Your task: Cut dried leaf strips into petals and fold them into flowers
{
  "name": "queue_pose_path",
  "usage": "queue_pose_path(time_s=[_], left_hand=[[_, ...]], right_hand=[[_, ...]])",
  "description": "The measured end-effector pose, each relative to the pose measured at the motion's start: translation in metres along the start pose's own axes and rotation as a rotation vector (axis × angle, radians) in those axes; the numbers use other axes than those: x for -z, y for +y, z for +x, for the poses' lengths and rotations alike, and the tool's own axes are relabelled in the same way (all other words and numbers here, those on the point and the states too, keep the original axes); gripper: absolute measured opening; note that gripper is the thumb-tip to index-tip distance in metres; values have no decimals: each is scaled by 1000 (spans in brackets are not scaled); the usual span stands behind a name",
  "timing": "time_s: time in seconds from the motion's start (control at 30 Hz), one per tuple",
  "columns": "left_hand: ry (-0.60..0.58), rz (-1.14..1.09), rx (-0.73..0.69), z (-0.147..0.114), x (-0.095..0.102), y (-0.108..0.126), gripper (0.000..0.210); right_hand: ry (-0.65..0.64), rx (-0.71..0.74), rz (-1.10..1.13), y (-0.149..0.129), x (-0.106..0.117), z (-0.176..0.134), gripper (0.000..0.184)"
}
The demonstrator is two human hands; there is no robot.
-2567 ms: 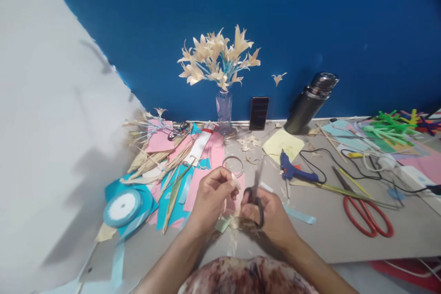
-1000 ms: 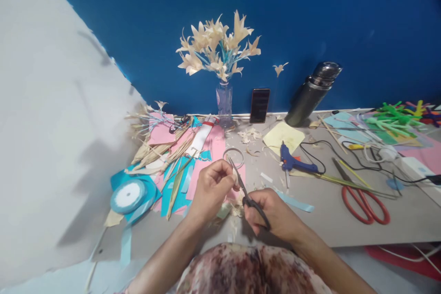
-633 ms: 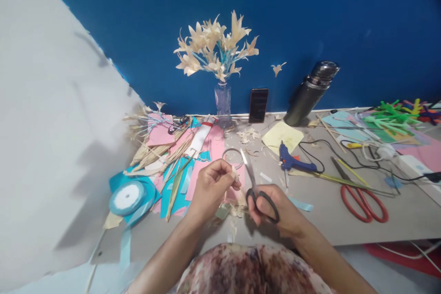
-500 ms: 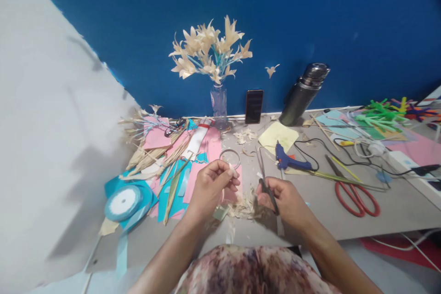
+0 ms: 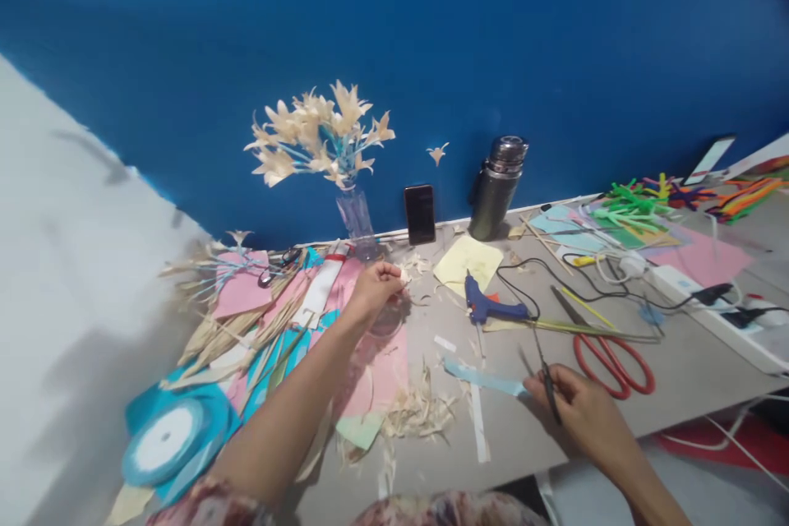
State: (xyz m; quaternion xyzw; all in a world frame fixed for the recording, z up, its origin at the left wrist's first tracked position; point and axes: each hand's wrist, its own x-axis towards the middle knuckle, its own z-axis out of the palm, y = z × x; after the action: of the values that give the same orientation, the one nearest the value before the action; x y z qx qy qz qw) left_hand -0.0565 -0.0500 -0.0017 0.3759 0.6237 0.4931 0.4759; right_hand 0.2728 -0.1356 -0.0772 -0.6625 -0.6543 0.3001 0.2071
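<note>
My left hand (image 5: 377, 294) reaches forward over the pink paper (image 5: 388, 357), fingers pinched together. A small pale piece (image 5: 403, 277) shows at its fingertips, beside a little heap of pale scraps (image 5: 419, 265); its exact kind is unclear. A round ring-like object (image 5: 388, 322) lies under the wrist. My right hand (image 5: 573, 403) is closed around small dark-handled scissors (image 5: 547, 385), their blades apart and pointing away from me. A light blue ribbon strip (image 5: 486, 379) runs along the table to the fingers of this hand.
Pale shavings (image 5: 419, 411) lie near the front. A blue glue gun (image 5: 490, 306), red-handled scissors (image 5: 613, 357) and a thermos (image 5: 496, 189) stand or lie to the right. Behind are a phone (image 5: 420, 215) and a vase (image 5: 357, 222) of pale flowers. A ribbon roll (image 5: 163, 440) is at left.
My left hand has moved forward to the pale scraps. My right hand has drawn away to the right with the scissors. The view has turned rightward.
</note>
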Motion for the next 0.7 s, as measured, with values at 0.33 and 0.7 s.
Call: queue_pose_path(time_s=[0.33, 0.7], left_hand=[[-306, 121, 18, -56, -7, 13, 27], [-201, 151, 40, -112, -15, -24, 34]], right_hand=[[-252, 65, 233, -47, -9, 7, 28], [-343, 370, 267, -139, -56, 1, 14]])
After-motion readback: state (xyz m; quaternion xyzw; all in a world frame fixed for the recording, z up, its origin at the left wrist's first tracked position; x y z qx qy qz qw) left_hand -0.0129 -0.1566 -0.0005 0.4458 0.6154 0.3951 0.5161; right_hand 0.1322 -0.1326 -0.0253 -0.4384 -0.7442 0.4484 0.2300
